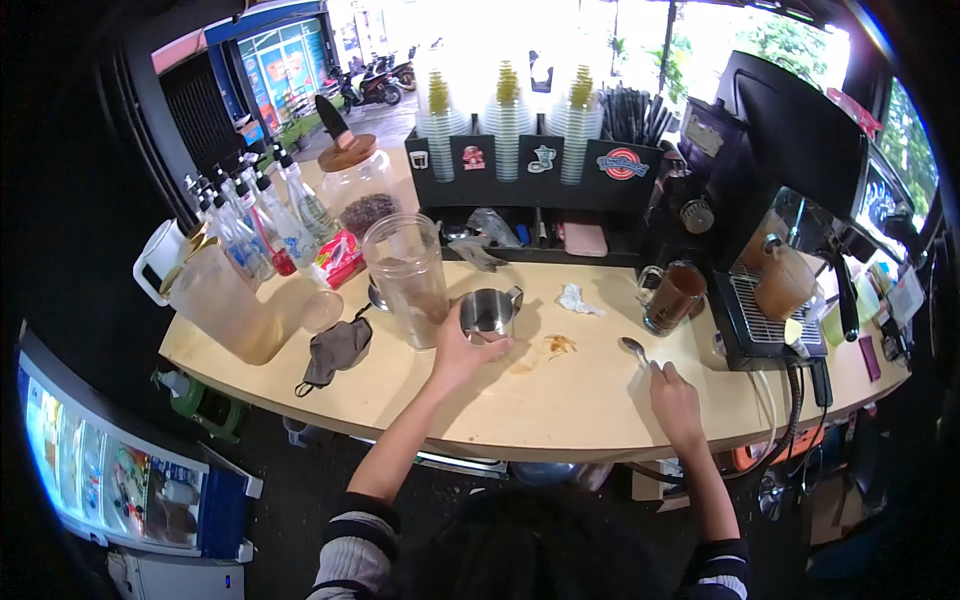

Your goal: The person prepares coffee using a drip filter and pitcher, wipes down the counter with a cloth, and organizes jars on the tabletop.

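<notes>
On the wooden counter (560, 410), my left hand (468, 352) is wrapped round a metal cup (488, 312) with a handle at its right. Just left of that cup stands a tall clear container (408, 285) with some brown contents low inside. My right hand (672, 395) grips the handle of a metal spoon (634, 348), whose bowl points away from me. Between the hands lie a brown spill (560, 346) and a crumpled white tissue (578, 300). A glass of brown liquid (675, 298) stands beyond the spoon.
An espresso machine (790, 220) stands at the right. Syrup bottles (245, 225), a jar of beans (365, 195), a frosted pitcher (225, 305) and a dark face mask (338, 352) are at the left. A black cup rack (450, 185) lines the back.
</notes>
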Demonstrator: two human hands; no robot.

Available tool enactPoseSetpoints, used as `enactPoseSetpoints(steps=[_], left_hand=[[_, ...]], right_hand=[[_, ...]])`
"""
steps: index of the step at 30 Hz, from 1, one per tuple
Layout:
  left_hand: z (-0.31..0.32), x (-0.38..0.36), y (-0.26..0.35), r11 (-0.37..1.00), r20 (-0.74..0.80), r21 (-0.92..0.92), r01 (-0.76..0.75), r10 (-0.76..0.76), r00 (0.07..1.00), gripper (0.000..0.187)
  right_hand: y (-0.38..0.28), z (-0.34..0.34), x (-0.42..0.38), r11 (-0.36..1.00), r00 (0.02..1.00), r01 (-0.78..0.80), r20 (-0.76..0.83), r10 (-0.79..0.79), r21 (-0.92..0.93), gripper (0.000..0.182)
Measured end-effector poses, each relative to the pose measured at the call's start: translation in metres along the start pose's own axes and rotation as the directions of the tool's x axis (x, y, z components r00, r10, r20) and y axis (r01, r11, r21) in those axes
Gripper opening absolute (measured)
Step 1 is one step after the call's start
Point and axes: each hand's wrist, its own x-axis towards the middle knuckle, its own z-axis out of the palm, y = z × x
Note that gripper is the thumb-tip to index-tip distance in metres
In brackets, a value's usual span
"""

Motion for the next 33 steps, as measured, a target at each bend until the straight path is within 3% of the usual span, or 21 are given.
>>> enactPoseSetpoints(steps=[2, 4, 6, 8, 9, 10, 11, 12, 13, 15, 16, 17, 18, 20, 22, 23, 24, 26, 27, 31, 33], left_hand=[[-0.002, 0.002, -0.010, 1.000, -0.015, 0.019, 0.013, -0.013, 1.000, 0.089], [-0.004, 0.001, -0.016, 0.997, -0.045, 0.012, -0.075, 0.076, 0.996, 0.093], [-0.015, -0.010, -0.006, 0.994, -0.014, 0.109, -0.021, 0.022, 1.000, 0.090], [-0.027, -0.030, -0.003, 0.927, -0.025, 0.347, -0.142, 0.160, 0.987, 0.081], [-0.044, -0.042, -0.002, 0.918, 0.025, 0.374, -0.129, 0.130, 0.991, 0.065], [-0.066, -0.047, -0.006, 0.917, 0.007, 0.381, -0.117, 0.124, 0.992, 0.065], [-0.090, -0.054, -0.011, 0.993, 0.049, 0.111, 0.026, -0.032, 0.998, 0.059], [-0.109, -0.061, -0.015, 0.969, 0.128, -0.162, 0.186, -0.166, 0.978, 0.054], [-0.125, -0.065, -0.010, 0.968, 0.109, -0.159, 0.194, -0.178, 0.978, 0.054], [-0.150, -0.068, 0.001, 0.956, -0.286, 0.275, 0.101, -0.019, 0.958, 0.035], [-0.157, -0.073, -0.002, 0.955, -0.299, 0.276, 0.109, -0.022, 0.954, 0.035], [-0.163, -0.075, -0.008, 0.822, -0.315, 0.564, 0.076, 0.130, 0.940, 0.029], [-0.168, -0.074, -0.015, 0.603, -0.280, 0.796, 0.060, 0.278, 0.919, 0.023], [-0.179, -0.073, -0.028, 0.587, -0.263, 0.809, 0.020, 0.330, 0.907, 0.020], [-0.187, -0.070, -0.029, 0.768, -0.421, 0.632, 0.103, 0.229, 0.877, 0.023], [-0.191, -0.070, -0.032, 0.914, -0.497, 0.398, 0.079, 0.142, 0.856, 0.020], [-0.191, -0.071, -0.023, 0.913, -0.492, 0.401, 0.070, 0.150, 0.858, 0.020], [-0.185, -0.080, 0.022, 0.984, -0.582, 0.176, 0.040, 0.072, 0.810, 0.020], [-0.171, -0.083, 0.055, 0.995, -0.544, 0.068, -0.070, 0.095, 0.834, 0.020], [-0.137, -0.077, 0.094, 0.992, -0.351, -0.067, -0.107, 0.077, 0.933, 0.017], [-0.116, -0.071, 0.113, 0.992, -0.223, -0.089, -0.091, 0.070, 0.972, 0.019]], right_hand=[[-0.013, -0.003, 0.009, 0.999, 1.000, -0.030, -0.001, 0.030, 0.010, 0.028], [-0.037, -0.020, 0.028, 0.986, 0.992, 0.011, -0.122, 0.010, 0.165, 0.028], [-0.062, -0.023, 0.045, 0.961, 0.982, 0.091, -0.183, -0.043, 0.262, 0.026], [-0.087, -0.026, 0.057, 0.919, 0.963, 0.184, -0.252, -0.098, 0.348, 0.024], [-0.100, -0.027, 0.061, 0.893, 0.964, 0.223, -0.225, -0.142, 0.391, 0.023], [-0.112, -0.028, 0.064, 0.863, 0.962, 0.257, -0.197, -0.187, 0.434, 0.023], [-0.123, -0.031, 0.067, 0.819, 0.955, 0.290, -0.202, -0.217, 0.494, 0.022], [-0.131, -0.030, 0.070, 0.809, 0.952, 0.304, -0.200, -0.233, 0.503, 0.022], [-0.139, -0.028, 0.073, 0.778, 0.935, 0.353, -0.219, -0.278, 0.519, 0.020], [-0.153, -0.026, 0.076, 0.735, 0.913, 0.408, -0.238, -0.332, 0.541, 0.019], [-0.161, -0.026, 0.078, 0.706, 0.906, 0.420, -0.219, -0.362, 0.571, 0.018], [-0.167, -0.026, 0.080, 0.676, 0.897, 0.431, -0.205, -0.390, 0.597, 0.017], [-0.172, -0.026, 0.082, 0.671, 0.892, 0.442, -0.214, -0.397, 0.595, 0.017], [-0.180, -0.024, 0.084, 0.598, 0.845, 0.521, -0.269, -0.462, 0.609, 0.018], [-0.180, -0.025, 0.083, 0.580, 0.835, 0.536, -0.287, -0.469, 0.613, 0.018], [-0.178, -0.027, 0.083, 0.558, 0.841, 0.515, -0.259, -0.475, 0.650, 0.019], [-0.176, -0.028, 0.083, 0.537, 0.847, 0.490, -0.230, -0.479, 0.687, 0.020], [-0.174, -0.035, 0.087, 0.480, 0.847, 0.466, -0.219, -0.483, 0.743, 0.020], [-0.172, -0.039, 0.086, 0.422, 0.850, 0.431, -0.202, -0.486, 0.798, 0.020], [-0.189, -0.079, 0.099, 0.370, 0.853, 0.439, -0.250, -0.459, 0.819, 0.034], [-0.198, -0.101, 0.109, 0.203, 0.876, 0.444, -0.376, -0.301, 0.873, 0.050]])
